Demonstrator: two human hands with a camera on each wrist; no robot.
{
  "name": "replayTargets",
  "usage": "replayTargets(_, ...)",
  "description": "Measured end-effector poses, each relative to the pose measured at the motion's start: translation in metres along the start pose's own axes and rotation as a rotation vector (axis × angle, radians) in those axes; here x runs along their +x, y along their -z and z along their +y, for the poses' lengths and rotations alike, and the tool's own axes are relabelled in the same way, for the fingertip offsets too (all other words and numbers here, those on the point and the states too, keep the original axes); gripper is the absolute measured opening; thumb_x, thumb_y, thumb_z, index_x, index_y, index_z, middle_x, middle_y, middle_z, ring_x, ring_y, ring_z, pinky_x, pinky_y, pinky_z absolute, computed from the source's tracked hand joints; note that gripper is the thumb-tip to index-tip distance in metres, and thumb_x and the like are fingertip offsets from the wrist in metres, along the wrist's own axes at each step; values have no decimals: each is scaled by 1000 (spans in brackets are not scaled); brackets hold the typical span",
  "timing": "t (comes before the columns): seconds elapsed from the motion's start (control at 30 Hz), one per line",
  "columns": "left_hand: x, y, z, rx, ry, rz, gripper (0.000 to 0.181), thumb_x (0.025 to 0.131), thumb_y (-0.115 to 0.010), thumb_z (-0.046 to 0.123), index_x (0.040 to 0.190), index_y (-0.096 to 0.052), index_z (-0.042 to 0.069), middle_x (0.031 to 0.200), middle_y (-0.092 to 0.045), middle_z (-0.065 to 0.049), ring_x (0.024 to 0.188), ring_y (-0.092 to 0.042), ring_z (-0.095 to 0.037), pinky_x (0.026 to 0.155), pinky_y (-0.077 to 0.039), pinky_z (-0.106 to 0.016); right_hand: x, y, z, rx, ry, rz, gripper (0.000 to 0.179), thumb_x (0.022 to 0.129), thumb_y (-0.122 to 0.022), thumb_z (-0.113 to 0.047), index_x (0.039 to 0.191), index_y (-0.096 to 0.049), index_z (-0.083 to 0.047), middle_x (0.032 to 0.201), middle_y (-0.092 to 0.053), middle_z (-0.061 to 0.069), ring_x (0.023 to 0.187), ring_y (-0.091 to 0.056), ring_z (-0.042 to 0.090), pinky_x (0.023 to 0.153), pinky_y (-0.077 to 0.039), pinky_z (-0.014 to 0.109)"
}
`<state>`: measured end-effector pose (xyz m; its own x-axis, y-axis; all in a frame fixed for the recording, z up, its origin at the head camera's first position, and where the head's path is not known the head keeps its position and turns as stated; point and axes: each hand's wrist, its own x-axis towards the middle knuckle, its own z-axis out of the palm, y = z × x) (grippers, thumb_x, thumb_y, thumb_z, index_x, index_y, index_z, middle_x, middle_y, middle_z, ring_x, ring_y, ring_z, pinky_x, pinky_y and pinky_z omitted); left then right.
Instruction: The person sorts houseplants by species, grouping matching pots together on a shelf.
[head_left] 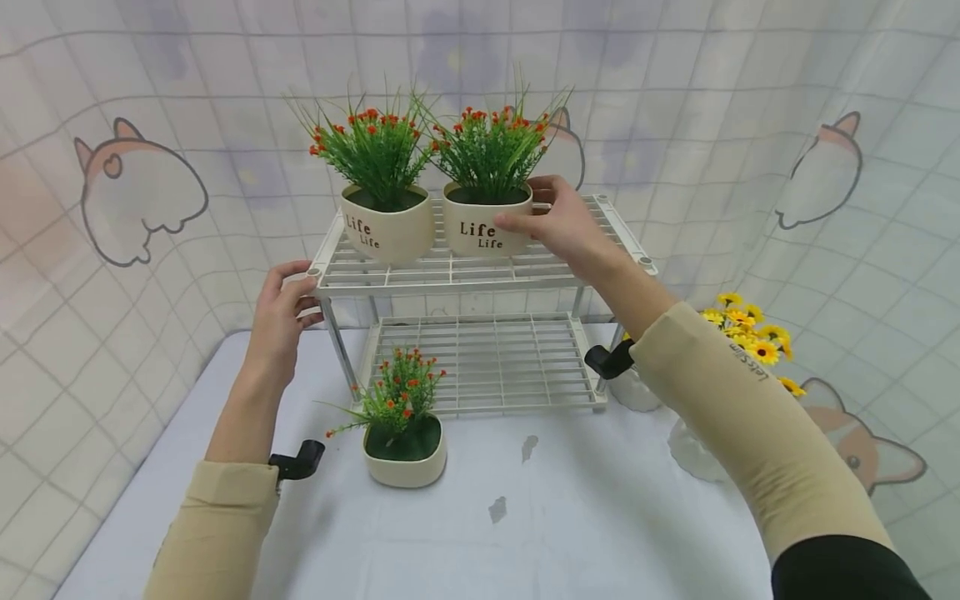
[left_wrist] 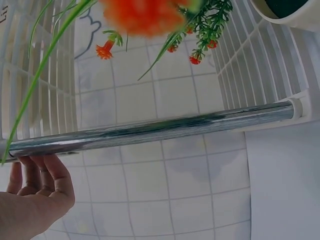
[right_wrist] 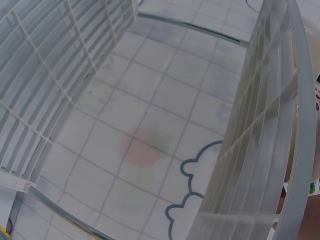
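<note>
A white two-tier wire rack [head_left: 480,279] stands on the table. My left hand [head_left: 281,304] holds its upper left front corner; in the left wrist view, the fingers [left_wrist: 57,172] bend against the shelf edge by a metal leg [left_wrist: 165,131]. On the top tier, my right hand [head_left: 566,225] grips the right side of a cream flowerpot [head_left: 483,233] marked "Life", its thumb across the front. That pot carries grassy greenery with small red-orange flowers [head_left: 491,150]. Just left of it is a matching flowerpot [head_left: 386,229]. The right wrist view shows mostly the rack's tiers.
A third cream flowerpot [head_left: 405,462] with red-orange flowers stands on the white cloth before the rack's left front leg. Yellow flowers [head_left: 750,333] and white pots [head_left: 693,450] sit at the right, partly behind my right sleeve. A patterned curtain [head_left: 675,100] hangs behind.
</note>
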<state>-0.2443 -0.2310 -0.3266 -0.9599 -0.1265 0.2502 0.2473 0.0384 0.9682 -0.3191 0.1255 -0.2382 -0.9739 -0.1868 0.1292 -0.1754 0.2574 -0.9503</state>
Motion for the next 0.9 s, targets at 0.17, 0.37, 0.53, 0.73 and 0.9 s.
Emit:
replayTargets(0.17,-1,2,-1,4,6,9,29,108,-48,27,136,-46,18,122,-57,-3,104,-58,-16,90,-42,-32,-2,-2,0,-9,20,-11,89,88,-84,-23,156,-29,-7,154,-39,10,139,-45,24,109,-41,39)
replayTargets(0.37,1,-1,-2,19,-7,12,29,109,-47,27,136,-46,17,122,-57,-2,104,-58,-15,90,-41,-32,-9,2,0,-12,42,2,86,88,-84,-19,154,-30,-7,153,-41,12,137,-46,26,108,-42,41)
replayTargets(0.53,1,-1,-2,26,-7,12,30,109,-46,27,137,-45,18,121,-57,-1,106,-57,-17,91,-41,-33,-6,1,0,-52,38,22,82,89,-83,-19,152,-33,-7,151,-43,13,135,-48,27,107,-43,41)
replayTargets(0.73,1,-2,-2,26,-7,12,29,109,-46,27,136,-46,18,123,-57,-5,105,-57,-17,91,-41,-33,-11,-1,0,-77,29,29,83,91,-82,-22,155,-31,-7,153,-43,12,138,-46,26,109,-41,40)
replayTargets(0.9,1,-1,-2,10,-3,8,28,109,-47,27,136,-46,18,121,-58,-4,103,-57,-16,90,-42,-31,-26,-4,-1,-83,53,54,83,90,-82,-22,155,-32,-8,153,-43,11,139,-44,25,110,-39,43)
